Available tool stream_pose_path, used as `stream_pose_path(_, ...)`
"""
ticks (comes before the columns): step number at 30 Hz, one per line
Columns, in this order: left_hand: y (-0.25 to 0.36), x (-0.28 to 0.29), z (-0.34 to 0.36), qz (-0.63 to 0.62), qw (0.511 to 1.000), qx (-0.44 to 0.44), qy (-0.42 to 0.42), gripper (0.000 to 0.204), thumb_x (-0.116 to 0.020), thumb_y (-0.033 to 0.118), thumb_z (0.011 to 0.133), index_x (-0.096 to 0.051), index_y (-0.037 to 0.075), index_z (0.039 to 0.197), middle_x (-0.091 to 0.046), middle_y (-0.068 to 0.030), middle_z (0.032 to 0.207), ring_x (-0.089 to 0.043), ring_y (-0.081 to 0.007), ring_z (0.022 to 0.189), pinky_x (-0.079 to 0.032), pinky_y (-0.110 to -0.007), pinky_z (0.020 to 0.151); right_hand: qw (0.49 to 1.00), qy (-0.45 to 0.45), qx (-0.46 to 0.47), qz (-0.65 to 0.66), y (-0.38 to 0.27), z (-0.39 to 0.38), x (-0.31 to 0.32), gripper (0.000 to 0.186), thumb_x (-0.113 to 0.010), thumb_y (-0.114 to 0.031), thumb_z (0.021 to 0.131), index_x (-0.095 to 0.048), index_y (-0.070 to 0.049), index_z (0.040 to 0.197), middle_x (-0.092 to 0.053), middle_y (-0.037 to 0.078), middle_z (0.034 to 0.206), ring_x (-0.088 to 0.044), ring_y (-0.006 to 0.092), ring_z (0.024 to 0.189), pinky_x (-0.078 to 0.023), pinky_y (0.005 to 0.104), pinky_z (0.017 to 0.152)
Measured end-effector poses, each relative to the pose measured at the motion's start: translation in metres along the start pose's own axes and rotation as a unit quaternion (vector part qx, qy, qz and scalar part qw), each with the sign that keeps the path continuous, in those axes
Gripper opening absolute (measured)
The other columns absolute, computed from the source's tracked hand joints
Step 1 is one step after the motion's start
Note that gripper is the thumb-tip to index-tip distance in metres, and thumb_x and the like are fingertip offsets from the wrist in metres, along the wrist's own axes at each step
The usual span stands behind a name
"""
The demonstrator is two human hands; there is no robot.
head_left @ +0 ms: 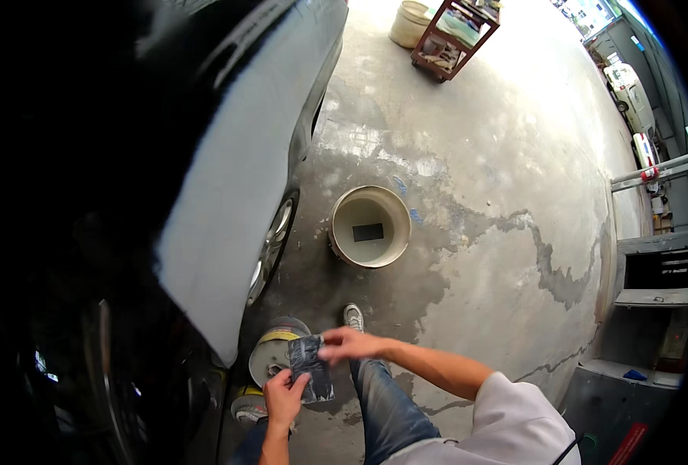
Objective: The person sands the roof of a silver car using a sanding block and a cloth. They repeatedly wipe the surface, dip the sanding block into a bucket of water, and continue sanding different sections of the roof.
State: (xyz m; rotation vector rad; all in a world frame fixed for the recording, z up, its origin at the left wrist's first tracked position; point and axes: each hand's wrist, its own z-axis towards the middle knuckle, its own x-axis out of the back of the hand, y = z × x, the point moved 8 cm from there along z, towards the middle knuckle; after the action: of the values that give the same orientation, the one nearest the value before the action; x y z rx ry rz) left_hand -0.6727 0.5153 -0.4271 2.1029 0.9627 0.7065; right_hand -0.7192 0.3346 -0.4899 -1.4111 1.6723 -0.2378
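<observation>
My left hand (284, 397) pinches the lower left edge of a dark rectangular sheet, which looks like wet sandpaper (311, 376) with pale streaks across it. At the sheet's upper right edge is my right hand (350, 344). Its fingers are smeared by motion, so I cannot tell whether they grip the sheet. Ahead of me a round cream bucket (398, 254) holds cloudy water. A second dark rectangular piece (368, 232) lies in that water. Just beyond my left hand, partly covered by the sheet, is a round container (264, 363) with a yellow band.
A dark car with a grey matte panel (227, 178) and a wheel (272, 252) fills the left side. Far ahead stand a red-brown trolley (454, 58) and another bucket (410, 25). Wet patches mark the concrete floor (506, 263). Metal cabinets (654, 298) line the right.
</observation>
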Motion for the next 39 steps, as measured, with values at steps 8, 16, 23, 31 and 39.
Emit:
stream_pose_path(8, -0.102, -0.018, 0.019, -0.14, 0.976, 0.152, 0.074, 0.014, -0.072, 0.0, 0.093, -0.069, -0.008, 0.103, -0.075, -0.0083, 0.097, -0.067, -0.0089, 0.084, -0.053, -0.024, 0.077, 0.74, 0.459, 0.027, -0.492, 0.107, 0.112, 0.342, 0.08, -0.072, -0.045, 0.089, -0.042, 0.006, 0.143, -0.058, 0.03, 0.133, -0.057, 0.0433, 0.123, -0.048, 0.0506, 0.102)
stream_pose_path(16, -0.169, 0.022, -0.029, -0.12, 0.956, 0.217, 0.158, 0.021, -0.07, -0.004, 0.092, -0.067, -0.009, 0.112, -0.074, -0.0102, 0.106, -0.068, -0.0126, 0.093, -0.053, -0.026, 0.085, 0.681, 0.47, -0.049, -0.559, 0.102, 0.175, 0.346, 0.032, -0.055, -0.033, 0.101, -0.062, -0.002, 0.095, -0.072, 0.023, 0.082, -0.072, 0.0434, 0.079, -0.057, 0.0517, 0.073)
stream_pose_path(23, -0.174, 0.002, -0.032, -0.161, 0.947, 0.238, 0.145, 0.021, -0.07, -0.003, 0.092, -0.066, -0.008, 0.112, -0.073, -0.0092, 0.105, -0.067, -0.0117, 0.094, -0.051, -0.026, 0.085, 0.657, 0.454, -0.023, -0.602, 0.105, 0.167, 0.335, 0.022, -0.057, -0.022, 0.096, -0.063, -0.003, 0.087, -0.071, 0.022, 0.076, -0.071, 0.0409, 0.072, -0.056, 0.0514, 0.067)
stream_pose_path(31, -0.155, -0.019, 0.008, -0.162, 0.953, 0.212, 0.142, 0.012, -0.072, 0.001, 0.093, -0.068, -0.006, 0.102, -0.071, -0.0043, 0.094, -0.061, -0.0046, 0.081, -0.047, -0.02, 0.073, 0.683, 0.377, 0.037, -0.624, 0.154, 0.192, 0.249, 0.007, -0.057, -0.009, 0.084, -0.062, -0.004, 0.083, -0.072, 0.018, 0.073, -0.072, 0.0338, 0.066, -0.056, 0.0455, 0.061)
stream_pose_path(39, -0.159, -0.033, 0.086, -0.117, 0.964, 0.166, 0.169, 0.015, -0.071, 0.005, 0.095, -0.066, -0.006, 0.104, -0.072, -0.0061, 0.098, -0.063, -0.0084, 0.086, -0.05, -0.025, 0.078, 0.783, 0.334, 0.005, -0.524, 0.208, 0.201, 0.165, 0.019, -0.062, -0.022, 0.09, -0.064, -0.003, 0.086, -0.071, 0.017, 0.077, -0.072, 0.0336, 0.073, -0.057, 0.0449, 0.066)
